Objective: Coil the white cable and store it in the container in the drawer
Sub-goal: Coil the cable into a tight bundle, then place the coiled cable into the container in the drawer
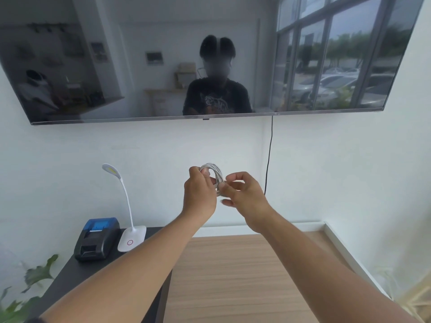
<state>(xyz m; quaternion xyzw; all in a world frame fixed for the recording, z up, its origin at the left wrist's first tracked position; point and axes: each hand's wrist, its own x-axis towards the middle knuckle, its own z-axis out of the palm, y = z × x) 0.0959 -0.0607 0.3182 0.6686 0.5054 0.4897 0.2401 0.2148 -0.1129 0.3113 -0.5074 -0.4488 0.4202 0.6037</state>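
The white cable (215,172) is wound into a small round coil, held up in the air in front of the wall. My left hand (200,192) grips the coil's left side with its fingers through the loops. My right hand (245,194) pinches the coil's lower right part between thumb and fingers. Both hands hide most of the coil's bottom half. No drawer or container is in view.
A black cabinet top (77,273) at lower left carries a black and blue small printer (96,238) and a white desk lamp (130,236). A wall-mounted TV (186,57) hangs above, with a black cord (269,157) running down. Wooden floor (233,276) lies below, a plant (28,290) at far left.
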